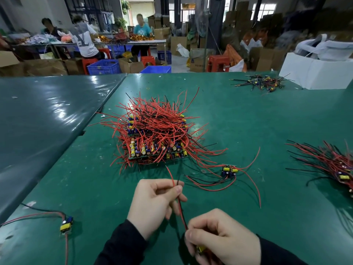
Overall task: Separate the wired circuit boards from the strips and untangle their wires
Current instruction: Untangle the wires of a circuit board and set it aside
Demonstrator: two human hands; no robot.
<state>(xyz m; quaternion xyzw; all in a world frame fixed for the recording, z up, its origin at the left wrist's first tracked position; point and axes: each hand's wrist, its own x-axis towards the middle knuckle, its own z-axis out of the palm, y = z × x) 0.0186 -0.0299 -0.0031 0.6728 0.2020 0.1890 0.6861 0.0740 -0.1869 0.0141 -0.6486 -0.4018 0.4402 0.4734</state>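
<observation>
Most of the job looks to be still ahead. In the middle of the green desk sits a big stack of boards not yet broken out of their strips, buried under a thick tangle of red and black wires. Some work is already done: a bundle of separated boards lies at the right edge with its wires combed roughly one way, a single finished board rests near the left front corner with its leads trailing out, and a small cluster of boards just right of the stack sits loose with its wires spread in loops. A further little heap of parts lies far back on the right; what it is made of is too small to tell. At the near edge the person is straightening one board's leads. The left hand has its thumb and fingers curled in a pinch on a red and black wire pair near the free ends, which poke up past the grip. The right hand is curled closed around the board those wires run into, only a yellow part showing between the fingers. Judging by the pile sizes, well under half is finished.
</observation>
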